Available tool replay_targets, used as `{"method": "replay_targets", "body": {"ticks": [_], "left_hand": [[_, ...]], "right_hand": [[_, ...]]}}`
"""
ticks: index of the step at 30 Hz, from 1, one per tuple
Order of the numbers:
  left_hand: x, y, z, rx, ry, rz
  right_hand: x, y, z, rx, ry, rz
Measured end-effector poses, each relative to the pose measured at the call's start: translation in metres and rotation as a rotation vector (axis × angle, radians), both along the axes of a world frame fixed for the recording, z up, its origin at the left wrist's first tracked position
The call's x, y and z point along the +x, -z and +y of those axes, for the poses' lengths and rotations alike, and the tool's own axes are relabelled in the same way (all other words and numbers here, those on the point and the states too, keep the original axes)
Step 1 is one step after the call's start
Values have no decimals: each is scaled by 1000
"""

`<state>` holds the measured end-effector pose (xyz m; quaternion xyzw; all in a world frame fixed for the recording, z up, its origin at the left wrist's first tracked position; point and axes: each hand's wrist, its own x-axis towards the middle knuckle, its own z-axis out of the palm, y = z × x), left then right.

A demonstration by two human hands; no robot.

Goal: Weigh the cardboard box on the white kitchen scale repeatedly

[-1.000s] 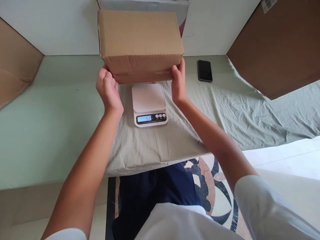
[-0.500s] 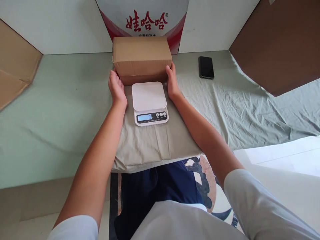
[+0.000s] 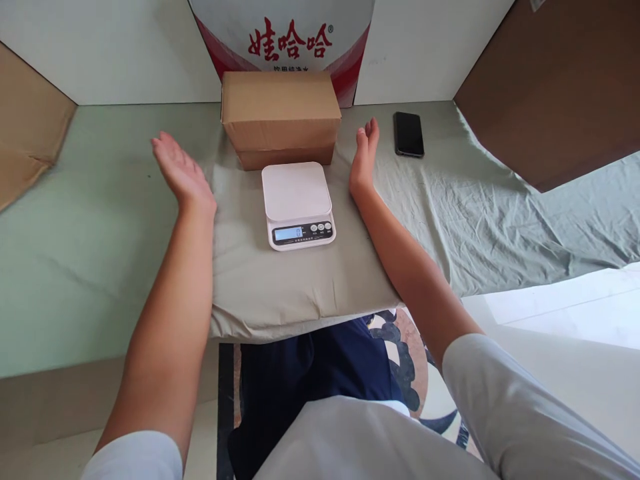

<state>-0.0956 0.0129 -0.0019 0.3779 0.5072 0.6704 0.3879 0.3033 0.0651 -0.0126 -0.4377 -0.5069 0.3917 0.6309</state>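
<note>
A closed brown cardboard box [image 3: 280,110] rests on the green cloth just behind a white kitchen scale [image 3: 297,203], whose display reads 0. My left hand [image 3: 181,172] hovers open, palm turned inward, well to the left of the box. My right hand [image 3: 363,159] is open too, fingers straight, a short way off the box's right side. Neither hand touches the box or the scale. The scale's platform is bare.
A black phone [image 3: 408,133] lies to the right of the box. Behind the box stands a white and red carton [image 3: 285,37] with printed characters. Brown cardboard sheets lean at the far left [image 3: 30,133] and far right [image 3: 555,87]. The green cloth [image 3: 500,207] is wrinkled on the right.
The box was carried from above the scale and set down behind it. Both hands have let go and moved apart, the left one further out. The display dropped to 0.
</note>
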Motion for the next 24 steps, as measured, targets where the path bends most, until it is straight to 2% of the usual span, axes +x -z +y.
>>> {"method": "replay_targets", "body": {"ticks": [2,5,9,16,19,24], "left_hand": [[-4,-1,-3,2,39,5],[11,-2,-4,-2,100,16],[27,-4,-6,-3,123,-11],[23,-7,-8,-20,131,-17],[18,1,-2,-7,132,8],[-2,26,15,33,195,127]], "right_hand": [[-1,-2,-7,-7,59,-8],[-6,1,-11,-12,-10,-48],[-7,8,-3,-65,-86,-54],[-6,9,4,-140,-98,-21],[-7,9,4,-137,-111,-26],[-4,12,8,-126,-160,-120]]}}
